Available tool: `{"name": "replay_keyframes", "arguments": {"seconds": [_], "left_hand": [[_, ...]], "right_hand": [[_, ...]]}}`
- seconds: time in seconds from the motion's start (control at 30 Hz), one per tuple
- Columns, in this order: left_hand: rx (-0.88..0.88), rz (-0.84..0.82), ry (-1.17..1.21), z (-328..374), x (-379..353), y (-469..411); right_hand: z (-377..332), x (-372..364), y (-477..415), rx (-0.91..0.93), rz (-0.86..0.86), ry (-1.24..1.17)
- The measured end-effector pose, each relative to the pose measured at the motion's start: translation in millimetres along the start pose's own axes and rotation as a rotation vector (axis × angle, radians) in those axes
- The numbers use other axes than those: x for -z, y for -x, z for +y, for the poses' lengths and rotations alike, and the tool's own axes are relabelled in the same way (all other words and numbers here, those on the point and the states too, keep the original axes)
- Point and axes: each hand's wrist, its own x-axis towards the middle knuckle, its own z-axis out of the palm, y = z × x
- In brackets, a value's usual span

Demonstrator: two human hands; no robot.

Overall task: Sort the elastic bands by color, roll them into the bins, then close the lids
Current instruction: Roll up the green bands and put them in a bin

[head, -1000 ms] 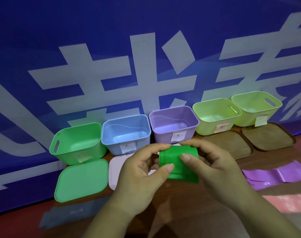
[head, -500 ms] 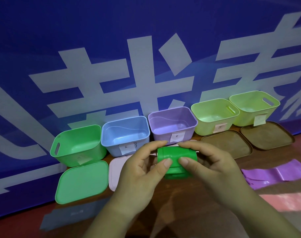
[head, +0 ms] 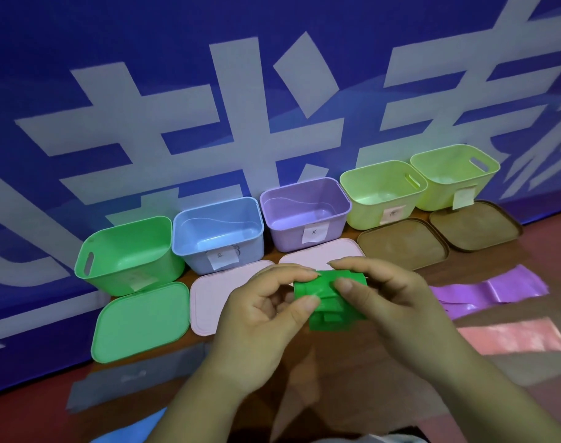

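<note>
Since a second ago the green band (head: 328, 310) has gone from a flat sheet to a thicker, layered roll, held at the centre of the frame. The left hand (head: 263, 318) pinches its left edge between thumb and forefinger, and the right hand (head: 387, 302) grips its top and right side. The smooth, round-cornered plastic green bin (head: 125, 251) stands open at middle left, its flat green lid (head: 141, 321) lying just below.

1. The rolled green elastic band (head: 330, 302): ends covered by fingers (head: 304, 303) of the left hand (head: 260, 318) and right hand (head: 397, 302).
2. The pale pink square plastic lid (head: 317, 255) at 12 o'clock: near edge behind the hands.
3. The flat blue strip (head: 128, 430) at 7 o'clock: cut by the bottom edge.
4. The white paper label (head: 315, 233) on the lilac plastic bin (head: 285, 238): writing too small to read.
</note>
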Motion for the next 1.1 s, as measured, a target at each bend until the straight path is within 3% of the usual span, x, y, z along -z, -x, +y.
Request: {"name": "replay_keyframes", "arguments": {"seconds": [0.17,0.4,0.7,0.9,1.1], "left_hand": [[0.142,0.008,0.121,-6,-17,4],[0.189,0.014,0.12,-10,-40,5],[0.216,-0.114,0.069,-11,-72,3],[0.115,-0.05,-0.078,5,-104,0],[0.09,0.121,-0.089,24,-131,7]], "right_hand": [[9,10,5,0.068,0.034,0.073],[22,36,14,0.178,0.015,0.202],[26,70,20,0.013,0.145,0.074],[14,99,17,-0.101,0.115,-0.052],[1,124,7,0.048,-0.028,0.008]]}}
